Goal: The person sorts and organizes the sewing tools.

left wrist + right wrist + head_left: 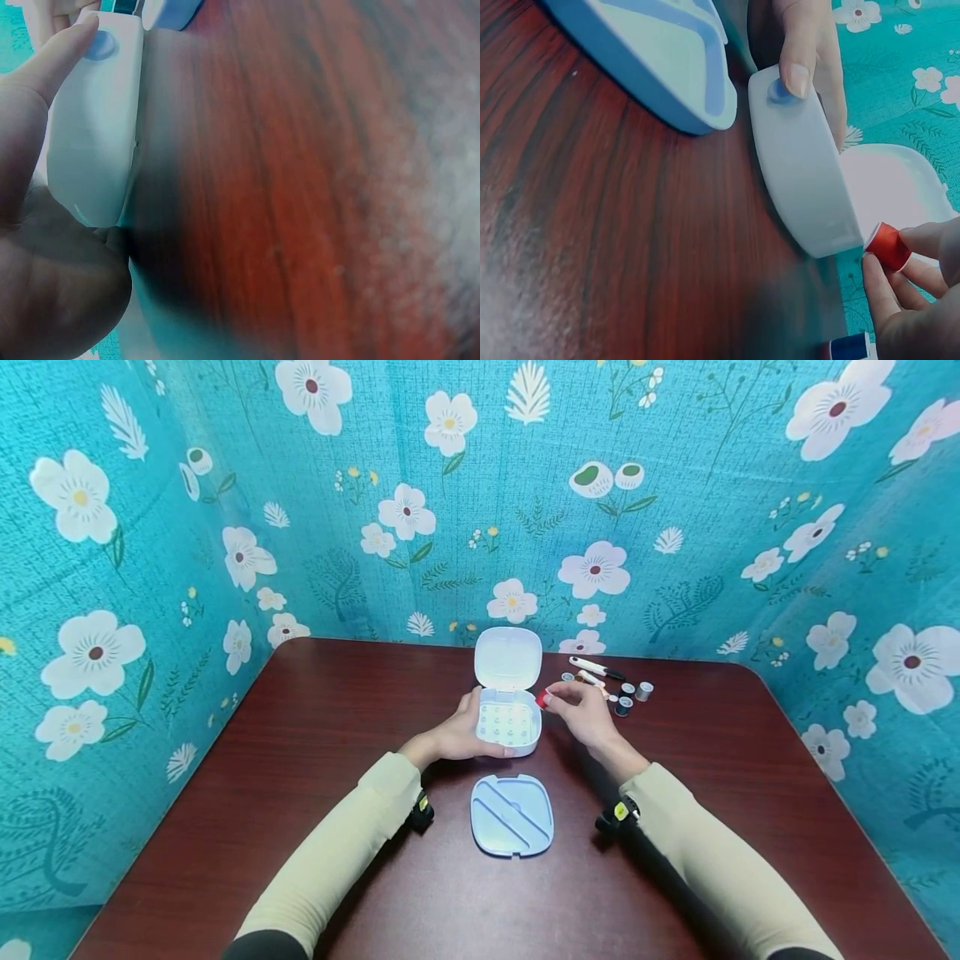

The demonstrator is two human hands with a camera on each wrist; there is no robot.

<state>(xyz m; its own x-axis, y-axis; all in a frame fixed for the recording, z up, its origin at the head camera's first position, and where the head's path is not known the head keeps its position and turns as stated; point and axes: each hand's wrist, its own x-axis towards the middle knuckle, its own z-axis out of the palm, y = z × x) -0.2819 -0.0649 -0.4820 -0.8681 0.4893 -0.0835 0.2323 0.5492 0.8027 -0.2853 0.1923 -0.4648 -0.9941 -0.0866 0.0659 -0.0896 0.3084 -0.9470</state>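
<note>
A white plastic box [528,747] stands on the table with its hinged lid [508,658] raised. Rows of small pegs show inside it. My left hand [459,733] grips the box from the left. In the left wrist view the thumb [64,56] lies along its front by a round blue button [100,46]. My right hand [583,712] pinches a red thread spool [889,247] between thumb and fingers, right at the box's right rim. Nearer to me, a light blue tray [512,816] with diagonal dividers lies flat on the table.
To the right of the box lie several thread spools [643,692], a white marker with a black end [596,667] and some small items. A blue patterned curtain [405,568] hangs behind the dark red wooden table [337,710].
</note>
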